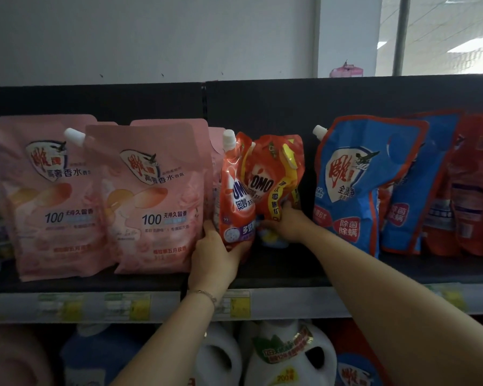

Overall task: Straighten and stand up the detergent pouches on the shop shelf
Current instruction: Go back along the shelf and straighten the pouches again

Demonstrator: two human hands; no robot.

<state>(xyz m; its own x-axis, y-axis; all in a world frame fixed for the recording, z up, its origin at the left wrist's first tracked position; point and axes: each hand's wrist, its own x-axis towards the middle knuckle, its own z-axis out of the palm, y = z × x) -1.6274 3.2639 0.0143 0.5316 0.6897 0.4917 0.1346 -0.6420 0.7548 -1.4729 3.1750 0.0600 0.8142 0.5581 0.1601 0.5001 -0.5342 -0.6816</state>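
Hands [215, 260] [289, 224] around two red pouches [236, 193]

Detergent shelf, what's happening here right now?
A person is tidying the shop shelf. Their left hand grips the lower edge of the front red pouch, holding it upright. Their right hand holds the crumpled red pouch just behind it, which still sags. To the left stand pink pouches; a blue pouch leans on the right.
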